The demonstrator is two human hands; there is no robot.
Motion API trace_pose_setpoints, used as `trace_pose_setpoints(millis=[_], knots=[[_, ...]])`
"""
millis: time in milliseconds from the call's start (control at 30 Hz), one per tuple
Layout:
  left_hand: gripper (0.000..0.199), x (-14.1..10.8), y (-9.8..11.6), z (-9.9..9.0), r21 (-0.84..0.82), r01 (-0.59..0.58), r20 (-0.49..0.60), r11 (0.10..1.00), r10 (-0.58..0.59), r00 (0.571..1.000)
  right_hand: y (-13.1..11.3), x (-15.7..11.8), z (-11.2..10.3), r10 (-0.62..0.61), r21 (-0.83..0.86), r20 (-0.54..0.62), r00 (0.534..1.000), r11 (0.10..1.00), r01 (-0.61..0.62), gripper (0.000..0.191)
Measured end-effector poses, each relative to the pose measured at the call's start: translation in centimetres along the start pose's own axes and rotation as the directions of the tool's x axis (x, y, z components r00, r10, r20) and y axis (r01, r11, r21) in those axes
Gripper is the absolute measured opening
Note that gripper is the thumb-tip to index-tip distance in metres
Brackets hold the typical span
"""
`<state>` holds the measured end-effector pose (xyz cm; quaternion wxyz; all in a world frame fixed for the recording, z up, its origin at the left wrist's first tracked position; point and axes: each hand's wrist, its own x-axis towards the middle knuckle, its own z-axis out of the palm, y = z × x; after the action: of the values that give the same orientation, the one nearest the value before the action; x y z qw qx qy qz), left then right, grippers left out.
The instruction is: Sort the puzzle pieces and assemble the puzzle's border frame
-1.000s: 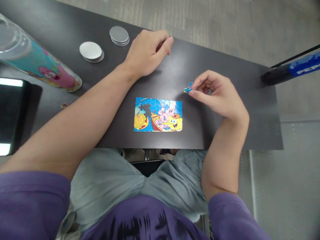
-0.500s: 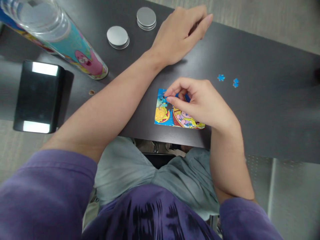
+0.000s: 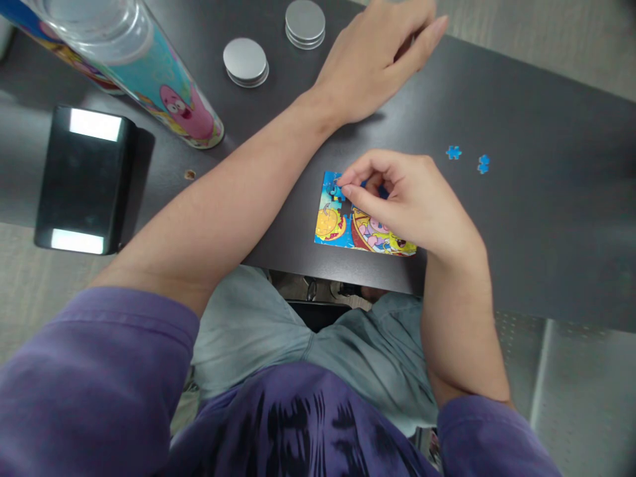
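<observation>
We are bending two bare hands over one dark table [image 3: 556, 245]. Our right hand [image 3: 412, 199] is pinching, thumb and forefinger together, the edge of one small blue piece [image 3: 336, 192] at the upper left of a jigsaw puzzle [image 3: 358, 235]. The puzzle is lying flat near the table edge closest to us, and our hand is covering much of its upper right. Just below our fingertips, one dark gap is showing between the pieces; one yellow burger is showing at the lower left.

Our left hand [image 3: 380, 59] is resting near the far edge with its fingers curled; we are seeing only its back, so we cannot tell whether it is grasping anything.

To the right, two loose blue pieces [image 3: 454, 153] are lying near each other, well apart from the puzzle. Beyond our left forearm, two stacks of silver discs [image 3: 245, 59] are standing; the farther one is showing three discs, while the nearer one's count is unclear. Further left, one clear-topped printed bottle [image 3: 179, 106] is standing, with one printed object [image 3: 97, 76] half hidden behind it. One black device [image 3: 79, 179] is showing two bright white patches.
</observation>
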<state>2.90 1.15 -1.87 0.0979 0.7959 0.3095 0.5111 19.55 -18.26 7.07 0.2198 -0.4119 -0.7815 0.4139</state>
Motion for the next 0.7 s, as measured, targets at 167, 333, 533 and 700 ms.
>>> trace_pose_setpoints(millis=[167,333,533,700], knots=[[0.095,0.05,0.14,-0.13,0.004,-0.013,0.0,1.0,0.013,1.0,0.04,0.37,0.12,-0.02,-0.037,0.029,0.999,0.999,0.021,0.006],[0.094,0.05,0.15,-0.19,0.002,0.001,0.011,1.0,-0.001,1.0,0.16,0.48,0.17,-0.051,-0.066,0.022,0.998,0.996,0.052,0.016],[0.094,0.01,-0.23,0.02,-0.004,-0.015,-0.006,1.0,0.015,1.0,0.23,0.52,0.0,-0.053,-0.086,0.03,0.998,0.995,0.055,0.009],[0.101,0.04,-0.31,0.01,-0.022,-0.021,-0.008,1.0,0.021,1.0,0.74,0.63,-0.04,-0.126,-0.137,0.014,0.992,0.982,0.127,0.011]])
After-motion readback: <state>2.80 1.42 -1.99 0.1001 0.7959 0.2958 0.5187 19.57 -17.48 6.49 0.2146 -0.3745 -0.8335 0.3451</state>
